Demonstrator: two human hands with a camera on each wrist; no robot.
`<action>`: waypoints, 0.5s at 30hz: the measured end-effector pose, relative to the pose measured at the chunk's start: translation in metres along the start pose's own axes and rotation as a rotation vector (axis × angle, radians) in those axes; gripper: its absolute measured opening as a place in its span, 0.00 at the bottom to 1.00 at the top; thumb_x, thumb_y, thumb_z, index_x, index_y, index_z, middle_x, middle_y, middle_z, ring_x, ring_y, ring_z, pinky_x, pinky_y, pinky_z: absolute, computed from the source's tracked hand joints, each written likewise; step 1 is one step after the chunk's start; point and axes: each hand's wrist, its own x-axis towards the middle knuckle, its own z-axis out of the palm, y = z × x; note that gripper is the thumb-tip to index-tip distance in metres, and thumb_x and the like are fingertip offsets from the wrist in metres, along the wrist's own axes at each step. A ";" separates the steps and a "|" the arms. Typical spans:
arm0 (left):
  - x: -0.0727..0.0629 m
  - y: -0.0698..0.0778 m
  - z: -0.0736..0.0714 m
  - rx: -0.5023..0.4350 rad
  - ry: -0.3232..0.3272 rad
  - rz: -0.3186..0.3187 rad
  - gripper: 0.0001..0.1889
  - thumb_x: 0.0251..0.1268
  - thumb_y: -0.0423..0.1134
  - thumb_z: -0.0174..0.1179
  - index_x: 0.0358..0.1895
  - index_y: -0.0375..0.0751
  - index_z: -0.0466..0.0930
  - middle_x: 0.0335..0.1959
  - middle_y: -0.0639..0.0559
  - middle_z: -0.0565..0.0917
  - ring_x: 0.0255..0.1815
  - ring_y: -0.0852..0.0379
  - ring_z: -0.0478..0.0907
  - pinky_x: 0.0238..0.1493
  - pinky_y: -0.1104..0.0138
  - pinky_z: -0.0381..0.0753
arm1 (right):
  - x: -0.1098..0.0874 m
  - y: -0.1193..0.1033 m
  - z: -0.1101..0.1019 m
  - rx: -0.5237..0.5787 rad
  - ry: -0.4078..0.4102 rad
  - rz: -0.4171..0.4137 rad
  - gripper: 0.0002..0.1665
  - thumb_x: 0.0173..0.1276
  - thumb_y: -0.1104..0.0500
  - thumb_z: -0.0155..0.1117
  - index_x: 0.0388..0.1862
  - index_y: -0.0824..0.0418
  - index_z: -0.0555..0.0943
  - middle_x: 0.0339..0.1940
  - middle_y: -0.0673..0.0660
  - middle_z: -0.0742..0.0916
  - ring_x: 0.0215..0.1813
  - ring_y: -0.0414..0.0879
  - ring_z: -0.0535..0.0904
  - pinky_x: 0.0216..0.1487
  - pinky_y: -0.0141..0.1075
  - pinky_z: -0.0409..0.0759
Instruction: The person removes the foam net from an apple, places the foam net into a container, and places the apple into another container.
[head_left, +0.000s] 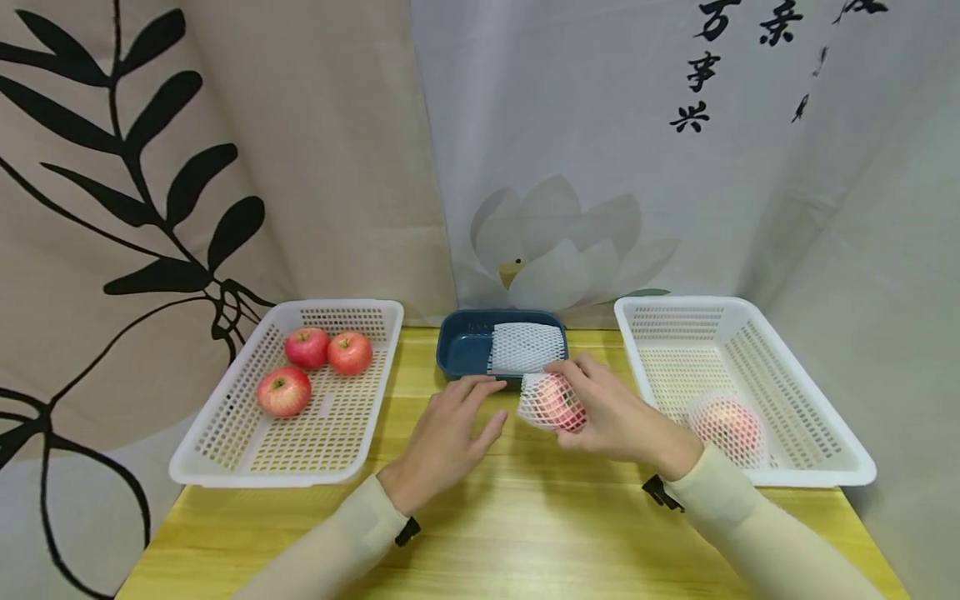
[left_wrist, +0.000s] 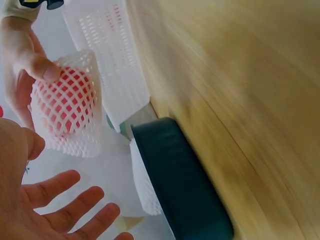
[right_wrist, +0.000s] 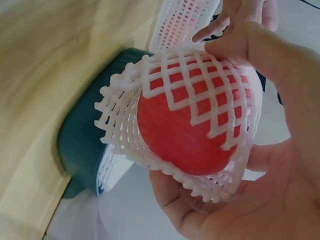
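Note:
A red apple point(right_wrist: 185, 135) sits inside a white foam net sleeve point(right_wrist: 125, 117), and my right hand point(head_left: 615, 412) grips the two together above the table. The sleeve's end gapes, so part of the apple shows bare in the right wrist view. My left hand point(head_left: 450, 433) is apart from it on the left, fingers spread and holding nothing, as the left wrist view shows. Behind the hands stands a dark blue tray point(head_left: 463, 354) with flat white foam nets point(head_left: 527, 346) in its right part.
On the left, a white basket point(head_left: 292, 481) holds three bare apples point(head_left: 285, 392). The white basket point(head_left: 810, 392) on the right has a netted apple point(head_left: 726, 427) near its front left, partly behind my right forearm. A curtain hangs behind the wooden table point(head_left: 510, 533).

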 end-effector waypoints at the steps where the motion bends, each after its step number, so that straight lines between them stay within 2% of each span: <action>1: -0.001 -0.001 -0.001 -0.001 0.003 -0.001 0.23 0.90 0.51 0.67 0.78 0.47 0.85 0.75 0.48 0.88 0.74 0.43 0.87 0.69 0.42 0.90 | 0.000 -0.001 0.002 -0.001 -0.003 -0.004 0.51 0.56 0.55 0.89 0.79 0.62 0.79 0.60 0.61 0.87 0.56 0.52 0.84 0.58 0.51 0.88; 8: -0.011 -0.005 -0.008 -0.006 -0.004 -0.030 0.23 0.90 0.51 0.67 0.77 0.48 0.86 0.74 0.47 0.88 0.74 0.43 0.87 0.73 0.39 0.88 | 0.000 -0.009 0.016 0.012 -0.024 -0.033 0.51 0.57 0.54 0.89 0.79 0.63 0.79 0.62 0.60 0.87 0.57 0.50 0.84 0.58 0.49 0.89; 15: -0.021 -0.008 -0.013 0.021 -0.034 -0.049 0.24 0.91 0.53 0.66 0.78 0.49 0.86 0.75 0.47 0.88 0.75 0.43 0.87 0.73 0.40 0.87 | -0.001 -0.013 0.029 0.040 -0.093 -0.015 0.54 0.58 0.54 0.89 0.82 0.64 0.78 0.69 0.63 0.86 0.64 0.53 0.85 0.66 0.52 0.90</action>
